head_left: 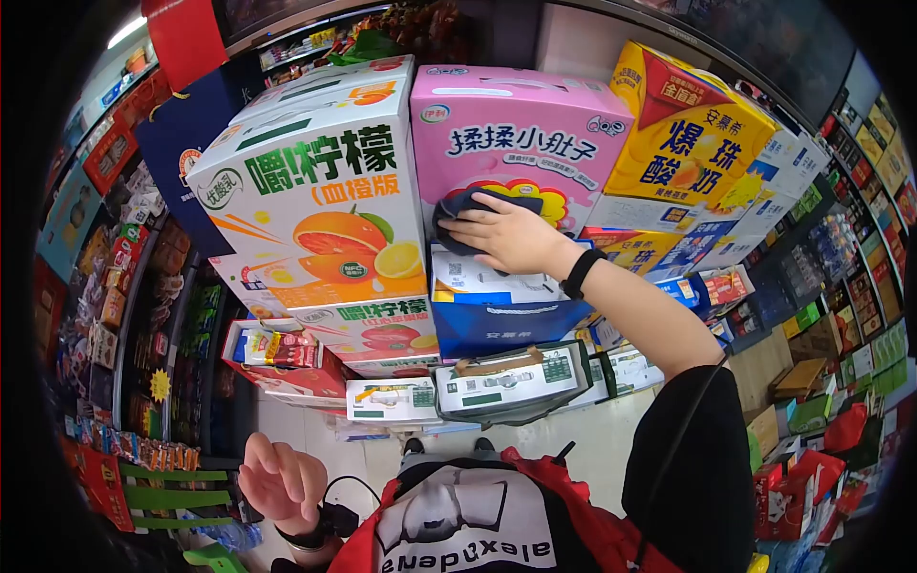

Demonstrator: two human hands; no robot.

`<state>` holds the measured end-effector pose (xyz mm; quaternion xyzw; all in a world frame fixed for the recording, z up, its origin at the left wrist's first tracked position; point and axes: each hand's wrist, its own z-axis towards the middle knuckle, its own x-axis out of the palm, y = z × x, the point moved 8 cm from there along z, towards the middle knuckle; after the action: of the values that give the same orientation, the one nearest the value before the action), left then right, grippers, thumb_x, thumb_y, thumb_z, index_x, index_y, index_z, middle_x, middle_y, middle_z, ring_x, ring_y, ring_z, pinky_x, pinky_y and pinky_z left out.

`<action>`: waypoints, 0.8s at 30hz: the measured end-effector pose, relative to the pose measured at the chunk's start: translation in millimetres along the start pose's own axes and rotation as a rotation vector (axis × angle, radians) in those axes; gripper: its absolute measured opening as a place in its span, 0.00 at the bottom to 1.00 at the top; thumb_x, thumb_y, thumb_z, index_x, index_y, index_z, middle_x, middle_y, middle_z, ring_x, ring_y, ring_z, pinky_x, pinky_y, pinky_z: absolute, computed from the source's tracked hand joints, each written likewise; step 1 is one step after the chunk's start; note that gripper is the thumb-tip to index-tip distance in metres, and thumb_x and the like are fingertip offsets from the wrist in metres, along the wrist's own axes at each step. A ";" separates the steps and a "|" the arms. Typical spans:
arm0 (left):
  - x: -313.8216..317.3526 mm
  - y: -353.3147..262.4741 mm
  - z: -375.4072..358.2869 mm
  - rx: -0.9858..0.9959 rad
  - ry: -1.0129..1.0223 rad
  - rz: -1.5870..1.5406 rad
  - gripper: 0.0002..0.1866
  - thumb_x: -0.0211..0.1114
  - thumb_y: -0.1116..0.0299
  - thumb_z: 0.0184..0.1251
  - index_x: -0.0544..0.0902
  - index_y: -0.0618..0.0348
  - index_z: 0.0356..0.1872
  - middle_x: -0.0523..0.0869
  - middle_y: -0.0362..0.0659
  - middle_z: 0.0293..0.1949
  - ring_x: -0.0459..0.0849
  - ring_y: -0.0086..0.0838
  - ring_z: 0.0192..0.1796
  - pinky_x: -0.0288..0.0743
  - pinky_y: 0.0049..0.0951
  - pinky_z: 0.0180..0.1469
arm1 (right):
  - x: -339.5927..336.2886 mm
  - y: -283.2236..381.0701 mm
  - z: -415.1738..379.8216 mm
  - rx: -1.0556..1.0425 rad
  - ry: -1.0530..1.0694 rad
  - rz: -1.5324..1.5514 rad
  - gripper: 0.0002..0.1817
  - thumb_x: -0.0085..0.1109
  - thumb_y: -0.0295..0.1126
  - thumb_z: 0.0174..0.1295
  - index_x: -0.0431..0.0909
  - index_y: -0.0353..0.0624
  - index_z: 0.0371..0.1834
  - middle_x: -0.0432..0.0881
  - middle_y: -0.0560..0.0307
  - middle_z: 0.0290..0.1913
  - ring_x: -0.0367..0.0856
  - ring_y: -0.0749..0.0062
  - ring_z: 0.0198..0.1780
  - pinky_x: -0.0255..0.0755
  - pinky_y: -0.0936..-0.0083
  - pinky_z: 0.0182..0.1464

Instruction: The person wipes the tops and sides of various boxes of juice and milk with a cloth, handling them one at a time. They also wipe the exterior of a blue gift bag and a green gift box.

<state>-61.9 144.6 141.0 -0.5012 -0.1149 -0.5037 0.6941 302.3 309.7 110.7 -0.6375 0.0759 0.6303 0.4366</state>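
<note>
Dark blue cloth [457,202] is pressed in the head view against the lower front of a pink box [516,115] by the right hand [511,232]. Its fingers are laid out flat and spread over the cloth, not clenched; whether any fold is pinched beneath them cannot be told. A black band [579,274] is worn on the wrist behind them.

To the left of these fingers, a tall white box [334,229] printed with oranges and a lemon is set beside the pink one. To their right, a yellow box [712,134] is stacked on other cartons. Just below the fingertips, a blue carton [511,327] with a white top is placed, and further below, a white box [511,384] is seated in a dark green bag [511,413].

The left hand [284,482] is raised well apart from the cloth, its fingers loosely curled and released. Above those fingers, small packets [280,347] are contained in a red box [304,380].
</note>
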 end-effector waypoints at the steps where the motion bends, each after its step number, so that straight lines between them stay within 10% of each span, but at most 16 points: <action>1: 2.6 2.9 2.3 -0.007 0.012 -0.007 0.19 0.45 0.52 0.88 0.68 0.59 0.44 0.83 0.48 0.30 0.82 0.34 0.16 0.65 0.25 0.12 | -0.5 -2.8 -8.5 0.003 0.002 0.000 0.32 0.57 0.47 0.72 0.69 0.52 0.79 0.65 0.66 0.82 0.64 0.73 0.80 0.42 0.58 0.87; 9: 9.3 17.9 2.9 -0.011 0.021 -0.034 0.19 0.46 0.51 0.88 0.69 0.60 0.44 0.83 0.48 0.29 0.81 0.32 0.15 0.65 0.24 0.12 | -24.3 -52.1 -99.8 0.144 0.110 -0.099 0.43 0.65 0.38 0.59 0.65 0.59 0.82 0.62 0.70 0.84 0.62 0.77 0.81 0.44 0.59 0.86; 15: 15.3 31.6 1.2 -0.040 0.004 -0.009 0.21 0.45 0.51 0.88 0.70 0.61 0.45 0.83 0.48 0.28 0.79 0.31 0.14 0.64 0.23 0.12 | -61.1 -73.3 -118.2 0.508 -0.151 -0.160 0.38 0.62 0.34 0.66 0.64 0.56 0.82 0.62 0.60 0.84 0.60 0.64 0.83 0.46 0.52 0.84; 18: 21.1 33.6 3.0 -0.038 0.029 0.020 0.20 0.46 0.51 0.88 0.71 0.60 0.45 0.83 0.48 0.28 0.79 0.30 0.14 0.65 0.23 0.13 | -62.3 -74.7 -142.3 0.783 -0.440 0.028 0.32 0.56 0.32 0.72 0.65 0.46 0.81 0.59 0.45 0.84 0.55 0.46 0.84 0.44 0.42 0.83; 21: 18.5 38.2 4.4 -0.047 0.018 0.058 0.20 0.46 0.50 0.88 0.71 0.60 0.46 0.83 0.48 0.28 0.78 0.29 0.13 0.67 0.26 0.16 | -38.4 -48.1 -162.8 0.853 -0.525 0.684 0.25 0.51 0.34 0.77 0.71 0.40 0.75 0.65 0.40 0.80 0.61 0.44 0.82 0.53 0.54 0.82; 24: -3.5 70.1 15.1 -0.264 -0.071 0.364 0.18 0.50 0.55 0.86 0.75 0.63 0.50 0.86 0.51 0.36 0.86 0.36 0.30 0.77 0.31 0.35 | -8.0 -9.3 -166.7 0.986 -0.139 0.848 0.20 0.54 0.37 0.76 0.83 0.36 0.63 0.73 0.39 0.75 0.73 0.46 0.75 0.63 0.56 0.77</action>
<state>-1.2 158.2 105.1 -0.6177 0.0200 -0.3630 0.6974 429.7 203.0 92.7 -0.2351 0.5725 0.6788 0.3951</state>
